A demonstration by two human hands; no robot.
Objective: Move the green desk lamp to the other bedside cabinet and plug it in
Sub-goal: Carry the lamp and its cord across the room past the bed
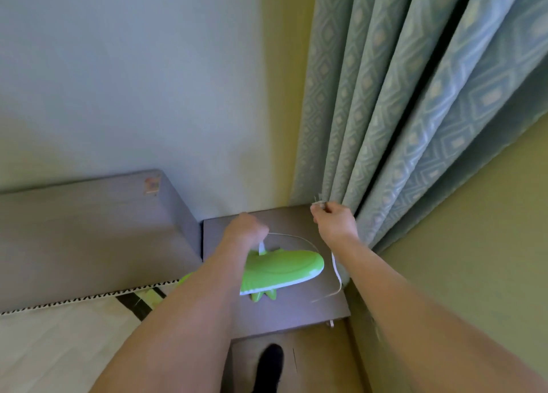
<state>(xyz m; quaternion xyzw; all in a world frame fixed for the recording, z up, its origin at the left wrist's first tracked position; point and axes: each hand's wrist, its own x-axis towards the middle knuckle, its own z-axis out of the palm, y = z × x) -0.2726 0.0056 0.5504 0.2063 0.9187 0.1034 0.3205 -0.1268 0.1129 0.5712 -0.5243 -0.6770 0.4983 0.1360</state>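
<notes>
Both forearms reach over the cabinet (267,312). Left hand (244,229) is closed around the lamp (281,269) neck, the lamp lying on the cabinet top. Right hand (335,219) pinches the plug (318,205) at the back edge, touching the curtain (415,111). White cord (336,269) loops toward the right edge. Headboard (89,229) flanks left.

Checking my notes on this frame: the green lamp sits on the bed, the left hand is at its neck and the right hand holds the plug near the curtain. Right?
Not quite. The head view shows the lamp on the cabinet, not the bed. The left hand is at its neck, and the right hand holds the plug by the curtain.
</notes>
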